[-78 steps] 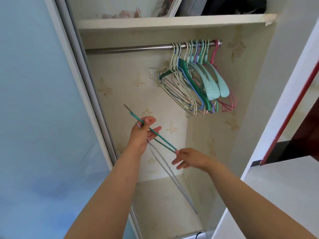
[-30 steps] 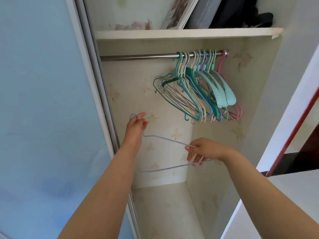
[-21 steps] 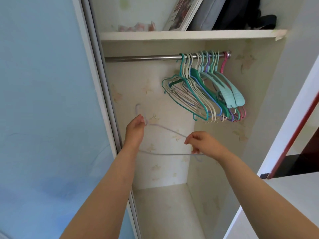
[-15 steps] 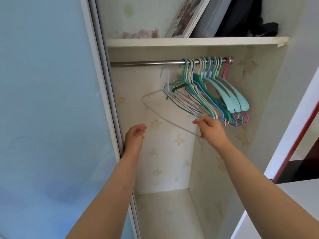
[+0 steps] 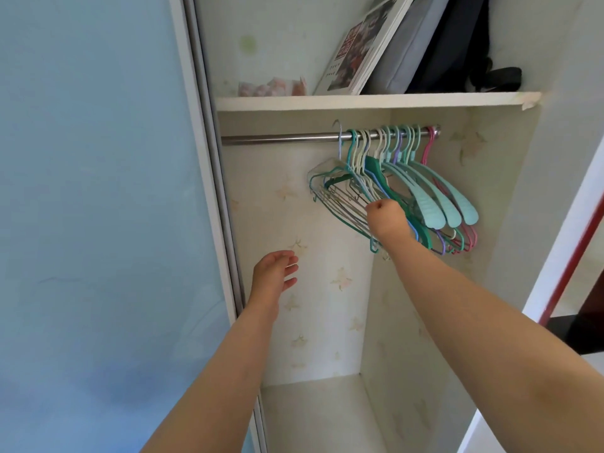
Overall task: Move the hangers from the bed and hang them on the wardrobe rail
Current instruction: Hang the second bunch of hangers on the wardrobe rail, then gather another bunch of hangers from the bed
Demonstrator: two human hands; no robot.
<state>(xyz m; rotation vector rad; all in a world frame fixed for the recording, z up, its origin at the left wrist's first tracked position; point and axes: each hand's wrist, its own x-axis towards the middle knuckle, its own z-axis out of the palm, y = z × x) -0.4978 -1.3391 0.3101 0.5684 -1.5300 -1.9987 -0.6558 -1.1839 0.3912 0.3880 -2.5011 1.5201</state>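
Many hangers (image 5: 408, 191) are hanging bunched at the wardrobe rail's (image 5: 277, 138) right end; the right hand (image 5: 387, 220) is gripping one there, the left hand (image 5: 273, 276) hovering empty, fingers relaxed. Bed unseen.

The pale wire hanger (image 5: 340, 148), formerly held low by both hands, is now hooked on the rail (image 5: 281, 138) (leftmost there). It has been released by the left hand (image 5: 273, 276); the right hand (image 5: 387, 220) has been raised beneath the rail.
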